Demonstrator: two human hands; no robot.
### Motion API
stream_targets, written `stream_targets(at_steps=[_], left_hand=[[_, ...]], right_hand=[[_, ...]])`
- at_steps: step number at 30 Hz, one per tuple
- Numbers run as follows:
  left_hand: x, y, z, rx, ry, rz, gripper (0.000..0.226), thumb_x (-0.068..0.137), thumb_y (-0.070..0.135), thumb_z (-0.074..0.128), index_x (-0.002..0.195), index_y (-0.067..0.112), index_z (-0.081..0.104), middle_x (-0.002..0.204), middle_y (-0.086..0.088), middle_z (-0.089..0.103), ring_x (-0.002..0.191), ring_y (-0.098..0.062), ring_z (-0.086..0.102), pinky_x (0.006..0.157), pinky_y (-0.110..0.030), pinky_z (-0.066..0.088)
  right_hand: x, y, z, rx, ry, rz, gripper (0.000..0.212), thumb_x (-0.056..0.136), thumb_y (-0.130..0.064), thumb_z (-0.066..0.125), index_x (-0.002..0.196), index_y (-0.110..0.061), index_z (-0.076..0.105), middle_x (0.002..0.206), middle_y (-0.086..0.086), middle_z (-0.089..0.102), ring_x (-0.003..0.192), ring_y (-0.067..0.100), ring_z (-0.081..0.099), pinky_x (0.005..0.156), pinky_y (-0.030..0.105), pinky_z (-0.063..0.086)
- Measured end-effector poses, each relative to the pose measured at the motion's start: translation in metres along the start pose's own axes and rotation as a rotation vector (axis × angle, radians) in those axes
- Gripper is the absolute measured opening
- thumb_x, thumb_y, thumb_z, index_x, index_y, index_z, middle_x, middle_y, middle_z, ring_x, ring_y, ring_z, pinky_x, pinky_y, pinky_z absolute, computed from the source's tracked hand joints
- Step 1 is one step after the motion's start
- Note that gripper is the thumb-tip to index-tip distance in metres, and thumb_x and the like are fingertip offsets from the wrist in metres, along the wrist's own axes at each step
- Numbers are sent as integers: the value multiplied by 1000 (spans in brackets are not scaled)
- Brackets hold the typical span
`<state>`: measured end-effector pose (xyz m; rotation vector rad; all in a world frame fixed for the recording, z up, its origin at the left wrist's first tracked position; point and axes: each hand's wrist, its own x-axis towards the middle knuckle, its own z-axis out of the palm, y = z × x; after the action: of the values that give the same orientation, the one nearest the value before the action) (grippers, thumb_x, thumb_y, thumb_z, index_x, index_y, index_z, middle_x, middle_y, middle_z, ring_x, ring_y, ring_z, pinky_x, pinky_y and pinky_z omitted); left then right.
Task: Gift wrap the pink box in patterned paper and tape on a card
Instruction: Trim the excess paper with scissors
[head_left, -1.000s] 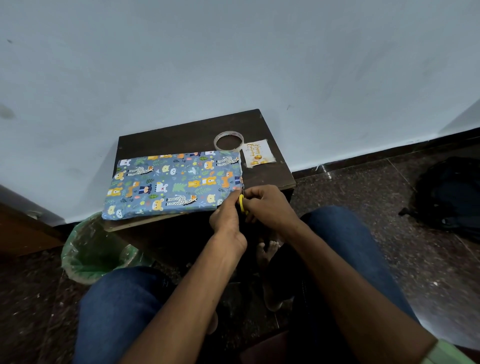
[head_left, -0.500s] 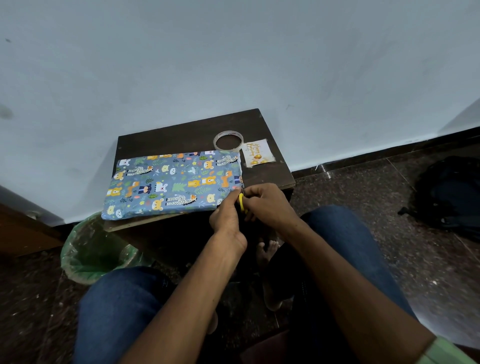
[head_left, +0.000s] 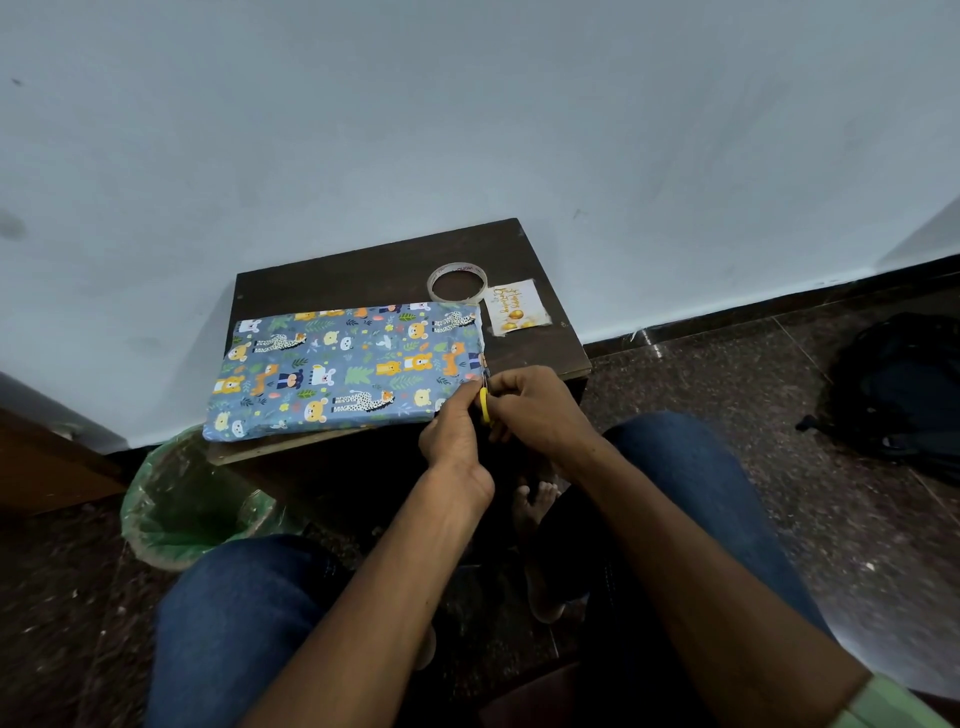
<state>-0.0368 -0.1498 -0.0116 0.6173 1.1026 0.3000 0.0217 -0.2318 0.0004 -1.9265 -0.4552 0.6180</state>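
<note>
While both curl, right hand (head_left: 535, 410) grips scissors (head_left: 484, 404), left hand (head_left: 453, 428) pinches paper (head_left: 343, 369)

Hands creep up the wrapped box's right end

Both the left hand (head_left: 453, 434) and right hand (head_left: 535, 410), with the yellow scissors (head_left: 484, 405) between them, have shifted slightly farther along the wrapped box (head_left: 343, 369) toward its far corner.

Occlusions near the wrapped box (head_left: 343, 369)

Pink box fully hidden under paper. Yellow-handled tool (head_left: 484, 405) at box's right end mostly covered by hands (head_left: 496, 415); blades unreadable. Card (head_left: 515, 307) text beyond that end too small.
</note>
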Motion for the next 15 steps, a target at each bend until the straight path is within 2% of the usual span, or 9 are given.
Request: stream_targets(at_steps=[5, 8, 12, 15], left_hand=[[2, 0, 0, 9, 8, -5, 38, 80, 26, 88, 110, 2, 80, 113, -23, 78, 77, -33, 69, 67, -38, 60], [1, 0, 0, 18, 0, -9, 39, 80, 26, 88, 109, 2, 80, 108, -23, 78, 70, -32, 69, 61, -35, 60], [1, 0, 0, 4, 0, -8, 41, 80, 26, 88, 111, 1, 79, 97, -20, 77, 67, -31, 67, 62, -36, 59], [1, 0, 0, 4, 11, -3, 39, 80, 27, 88, 110, 2, 80, 101, -21, 78, 70, -32, 69, 63, -36, 60]], right_hand=[[0, 0, -1, 20, 3, -4, 19, 88, -11, 63, 84, -16, 80, 70, 8, 76, 58, 17, 71, 65, 33, 63], [1, -1, -1, 23, 4, -3, 19, 87, -11, 63, 82, -17, 81, 70, 8, 76, 58, 17, 70, 61, 31, 61], [2, -1, 0, 31, -2, 6, 20, 88, -8, 63, 83, -15, 81, 71, 9, 76, 57, 17, 70, 59, 28, 59], [2, -1, 0, 44, -5, 11, 18, 89, -10, 63, 85, -15, 81, 73, 10, 76, 59, 18, 70, 60, 28, 60]])
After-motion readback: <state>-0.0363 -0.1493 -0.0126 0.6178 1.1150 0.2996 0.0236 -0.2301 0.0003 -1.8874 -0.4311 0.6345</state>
